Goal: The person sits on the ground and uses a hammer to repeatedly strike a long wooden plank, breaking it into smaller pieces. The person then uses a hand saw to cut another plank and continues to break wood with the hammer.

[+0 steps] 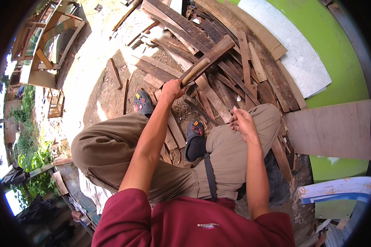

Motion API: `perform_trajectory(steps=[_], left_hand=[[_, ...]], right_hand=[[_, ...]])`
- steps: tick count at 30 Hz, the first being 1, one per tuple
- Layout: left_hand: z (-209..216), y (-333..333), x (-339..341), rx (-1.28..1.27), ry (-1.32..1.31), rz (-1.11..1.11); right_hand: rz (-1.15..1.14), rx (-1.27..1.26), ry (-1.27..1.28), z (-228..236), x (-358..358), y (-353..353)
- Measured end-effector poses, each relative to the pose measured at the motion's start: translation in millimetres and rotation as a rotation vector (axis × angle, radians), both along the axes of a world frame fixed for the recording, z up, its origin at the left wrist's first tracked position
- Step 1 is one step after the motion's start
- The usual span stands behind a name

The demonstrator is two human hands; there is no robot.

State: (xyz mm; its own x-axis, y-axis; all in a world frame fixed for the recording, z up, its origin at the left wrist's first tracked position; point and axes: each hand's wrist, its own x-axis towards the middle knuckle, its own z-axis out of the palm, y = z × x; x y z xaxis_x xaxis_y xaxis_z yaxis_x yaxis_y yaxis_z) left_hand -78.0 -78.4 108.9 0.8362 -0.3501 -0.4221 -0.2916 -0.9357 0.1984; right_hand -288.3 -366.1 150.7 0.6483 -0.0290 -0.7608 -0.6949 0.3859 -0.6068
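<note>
My left hand (173, 90) reaches forward, its fingers wrapped round a smooth, round-ended wooden tool handle (196, 71). The tool's other end is mostly hidden by the hand, so its kind does not show. Right beside the handle, a brown wooden board (221, 48) slants up to the right; whether the hand also touches it I cannot tell. Above my right thigh is my right hand (244, 124), palm partly up with fingers curled in. Anything pinched there is too small to make out. Loose wooden planks (213, 98) lie in a heap beyond both hands.
My legs are bent, with dark clogs (195, 131) among the planks. To the right are a pale board (329, 129), a white sheet (290, 45) and a green surface (338, 49). A wooden frame (55, 53) and small wooden chair-like piece (55, 103) stand at far left.
</note>
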Motion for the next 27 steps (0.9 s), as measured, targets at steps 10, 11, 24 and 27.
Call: perform_trajectory(steps=[10,11,24,27], left_hand=[[7,-18,18,0.085,-0.002,0.013],[9,-22,19,0.088,0.017,0.015],[31,-60,48,0.265,0.208,0.03],[37,-60,49,0.27,0.243,-0.006]], right_hand=[[0.006,0.018,-0.008,1,6,-1],[0.01,0.015,-0.006,1,6,-2],[-0.014,0.05,-0.012,3,4,-7],[-0.012,0.044,0.005,0,5,-8]])
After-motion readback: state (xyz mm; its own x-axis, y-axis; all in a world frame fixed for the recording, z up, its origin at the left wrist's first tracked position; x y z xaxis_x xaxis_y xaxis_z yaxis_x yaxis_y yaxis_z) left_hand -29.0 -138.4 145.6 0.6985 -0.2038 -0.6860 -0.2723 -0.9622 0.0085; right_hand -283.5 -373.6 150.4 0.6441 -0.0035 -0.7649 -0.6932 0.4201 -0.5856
